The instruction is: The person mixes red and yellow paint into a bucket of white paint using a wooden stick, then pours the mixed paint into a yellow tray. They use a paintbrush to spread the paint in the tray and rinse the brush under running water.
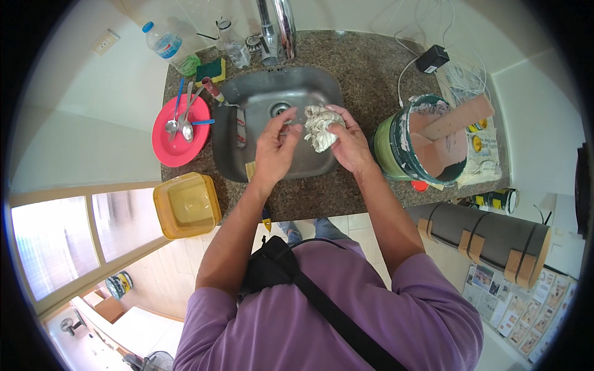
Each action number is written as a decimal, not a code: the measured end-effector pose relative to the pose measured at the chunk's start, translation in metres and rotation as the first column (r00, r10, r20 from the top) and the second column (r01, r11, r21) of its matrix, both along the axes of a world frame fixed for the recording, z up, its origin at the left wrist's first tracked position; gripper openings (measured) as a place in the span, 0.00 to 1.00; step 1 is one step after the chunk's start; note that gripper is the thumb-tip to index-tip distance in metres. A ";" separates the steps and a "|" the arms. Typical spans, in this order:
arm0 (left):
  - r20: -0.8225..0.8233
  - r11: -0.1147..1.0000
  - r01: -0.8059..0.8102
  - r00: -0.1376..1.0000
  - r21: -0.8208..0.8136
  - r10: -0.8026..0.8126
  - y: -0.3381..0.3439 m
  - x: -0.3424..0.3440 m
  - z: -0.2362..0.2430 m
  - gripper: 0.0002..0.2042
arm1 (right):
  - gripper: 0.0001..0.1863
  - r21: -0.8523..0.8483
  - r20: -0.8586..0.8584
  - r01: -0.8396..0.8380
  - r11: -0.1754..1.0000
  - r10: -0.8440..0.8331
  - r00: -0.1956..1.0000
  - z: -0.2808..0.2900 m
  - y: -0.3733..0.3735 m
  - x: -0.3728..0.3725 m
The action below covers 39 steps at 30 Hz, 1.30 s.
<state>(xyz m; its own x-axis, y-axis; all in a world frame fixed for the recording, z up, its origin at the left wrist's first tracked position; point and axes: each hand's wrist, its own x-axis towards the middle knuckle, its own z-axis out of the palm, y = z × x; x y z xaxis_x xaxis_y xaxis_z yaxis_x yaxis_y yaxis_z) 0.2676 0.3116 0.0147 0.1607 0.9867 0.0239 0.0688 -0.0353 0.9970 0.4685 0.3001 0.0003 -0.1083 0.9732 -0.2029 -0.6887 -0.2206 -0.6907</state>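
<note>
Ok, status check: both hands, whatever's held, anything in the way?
Right hand gripping crumpled white cloth over sink. Left hand open beside it, no object visible in it. Paint roller at sink's left side, not between the hands.

Both bare forearms (387,219) are extended forward and angled inward. The left hand (276,148) is held half-open, fingers loosely curved, palm turned inward; opposite, just apart, the right hand (354,147) is bent into a grip, thumb and fingers curled.
</note>
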 end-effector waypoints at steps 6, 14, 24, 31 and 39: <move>-0.301 0.936 0.132 0.953 0.327 -0.029 -0.006 0.015 0.009 0.13 | 0.23 0.037 0.277 -0.066 0.997 0.053 0.959 0.022 0.000 -0.003; -0.251 0.997 -0.070 0.965 0.019 0.073 0.008 -0.008 -0.010 0.15 | 0.23 0.453 0.879 -0.124 0.883 -0.420 0.225 0.020 0.011 -0.002; -0.171 0.999 -0.032 0.985 0.002 0.032 -0.014 -0.010 -0.011 0.19 | 0.27 0.047 0.902 -0.013 0.999 -0.048 -0.429 -0.001 0.037 0.020; -0.136 0.999 -0.029 0.990 -0.014 0.027 -0.022 -0.027 0.002 0.20 | 0.25 -0.061 0.883 0.078 0.995 0.090 -0.461 -0.006 0.058 0.028; -0.307 0.973 -0.054 0.944 0.226 0.124 0.029 -0.044 0.021 0.22 | 0.27 0.640 0.752 -0.101 0.762 -0.648 -0.120 0.053 0.038 0.000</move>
